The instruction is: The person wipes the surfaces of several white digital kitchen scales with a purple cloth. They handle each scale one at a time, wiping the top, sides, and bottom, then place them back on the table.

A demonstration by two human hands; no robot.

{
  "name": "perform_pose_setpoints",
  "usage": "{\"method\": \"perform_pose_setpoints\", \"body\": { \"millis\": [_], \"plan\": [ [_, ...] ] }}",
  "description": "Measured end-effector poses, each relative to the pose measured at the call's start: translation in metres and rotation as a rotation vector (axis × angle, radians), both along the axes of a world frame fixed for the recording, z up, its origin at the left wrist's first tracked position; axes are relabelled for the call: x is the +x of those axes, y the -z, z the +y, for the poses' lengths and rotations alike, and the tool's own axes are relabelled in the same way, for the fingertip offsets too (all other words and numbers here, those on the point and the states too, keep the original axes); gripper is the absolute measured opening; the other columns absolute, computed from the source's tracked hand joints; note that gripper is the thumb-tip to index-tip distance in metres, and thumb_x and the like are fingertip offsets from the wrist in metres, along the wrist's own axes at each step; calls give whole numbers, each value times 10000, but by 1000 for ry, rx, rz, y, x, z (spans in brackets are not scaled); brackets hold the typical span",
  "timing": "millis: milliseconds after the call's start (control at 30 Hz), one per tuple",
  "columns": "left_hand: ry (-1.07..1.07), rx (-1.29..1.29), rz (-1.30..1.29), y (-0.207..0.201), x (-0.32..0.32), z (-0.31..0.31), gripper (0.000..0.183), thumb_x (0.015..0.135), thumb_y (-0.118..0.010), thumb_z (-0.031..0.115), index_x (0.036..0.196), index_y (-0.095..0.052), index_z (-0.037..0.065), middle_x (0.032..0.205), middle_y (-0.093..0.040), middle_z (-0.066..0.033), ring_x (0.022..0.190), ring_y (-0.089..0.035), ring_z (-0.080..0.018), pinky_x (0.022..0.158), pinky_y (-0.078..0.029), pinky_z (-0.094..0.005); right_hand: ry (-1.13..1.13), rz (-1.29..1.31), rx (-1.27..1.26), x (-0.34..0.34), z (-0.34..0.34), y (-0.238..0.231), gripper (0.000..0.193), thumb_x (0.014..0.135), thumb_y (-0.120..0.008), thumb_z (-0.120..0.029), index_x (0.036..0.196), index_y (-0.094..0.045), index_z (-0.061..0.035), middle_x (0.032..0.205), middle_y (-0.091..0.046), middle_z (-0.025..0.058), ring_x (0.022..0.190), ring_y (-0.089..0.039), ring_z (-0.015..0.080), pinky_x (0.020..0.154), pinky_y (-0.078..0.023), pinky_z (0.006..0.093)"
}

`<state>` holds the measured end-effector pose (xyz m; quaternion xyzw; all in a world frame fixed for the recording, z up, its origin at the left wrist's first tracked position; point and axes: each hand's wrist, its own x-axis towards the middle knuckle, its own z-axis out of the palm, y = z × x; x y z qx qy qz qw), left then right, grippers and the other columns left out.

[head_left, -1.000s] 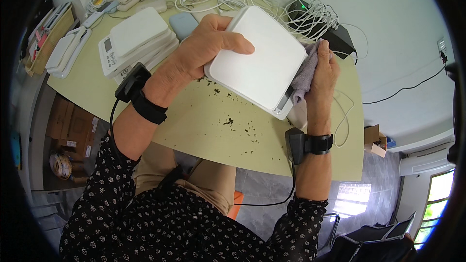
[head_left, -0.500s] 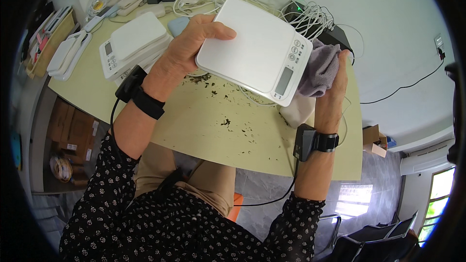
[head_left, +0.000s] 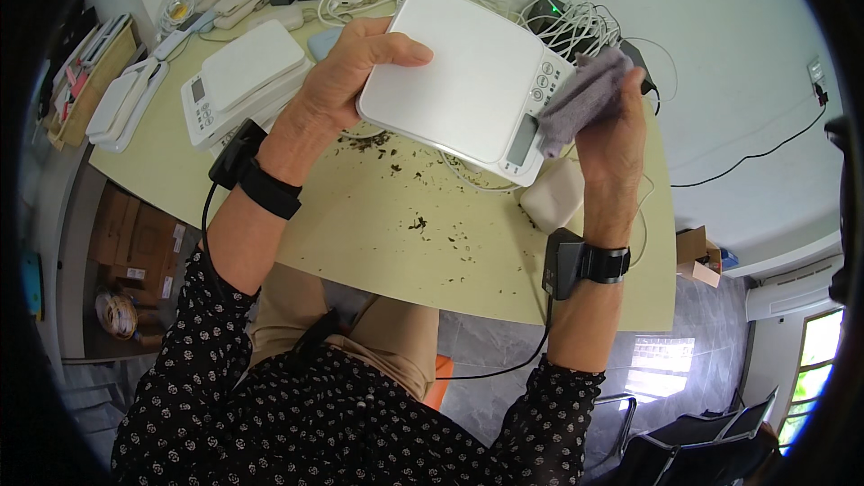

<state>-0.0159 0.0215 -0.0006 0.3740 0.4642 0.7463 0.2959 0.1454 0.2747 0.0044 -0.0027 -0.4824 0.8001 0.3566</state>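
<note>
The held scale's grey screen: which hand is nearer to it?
Right. The right hand holds a cloth beside the screen; the left hand holds the scale at its opposite end.

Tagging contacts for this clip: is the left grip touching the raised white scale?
Touching. The head view shows the left grip holding the raised white scale by its left edge, thumb lying on top.

Room to pass over the table point(head_left: 360, 261) front, above scattered dark flakes point(head_left: 418, 223). Stacked scales point(head_left: 252, 67) block left, tangled white cables point(head_left: 580, 29) the back, pale rounded block point(head_left: 553, 196) the right; held white scale point(head_left: 459, 72) overhangs the middle.
</note>
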Motion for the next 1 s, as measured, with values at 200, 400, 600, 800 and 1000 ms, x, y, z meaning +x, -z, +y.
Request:
{"method": "perform_pose_setpoints", "body": {
  "millis": [200,400,600,800,1000],
  "plan": [
    [-50,50,-72,0,0,2,356,832,-704,107,1102,-636,-116,958,-696,-147,753,-709,-171,628,-605,-284,75,-56,363,-4,-36,-2,635,892,-664,-132,1450,-401,19,1264,-598,114,1158,-579,230,1032,-462,376],
    [-112,-23,53,-4,12,4,372,818,-704,139,1100,-641,-95,943,-698,-115,735,-697,-140,631,-590,-268,545,-281,969,-5,-44,1,448,987,-622,-302,1337,-599,-24,1496,-339,209,1246,-513,312,1044,-437,393],
    [-159,24,20,-2,27,11,373,807,-710,129,1099,-638,-91,929,-696,-118,718,-695,-148,610,-589,-267,524,-251,888,-1,-42,-1,345,982,-591,-215,1226,-669,15,1380,-480,145,1235,-503,276,1034,-419,351],
    [-212,111,10,-1,30,13,398,818,-710,145,1122,-624,-97,946,-693,-130,722,-699,-167,610,-593,-275,440,-272,917,4,-47,-5,210,907,-636,-57,1068,-712,54,1077,-615,93,1006,-604,215,891,-471,288],
    [-317,96,-48,-5,17,6,381,804,-730,123,1094,-639,-107,978,-696,-156,760,-710,-196,641,-608,-306,395,-302,1012,1,-56,2,140,842,-664,21,970,-718,41,924,-640,80,805,-635,192,748,-498,278]
  ]
}}
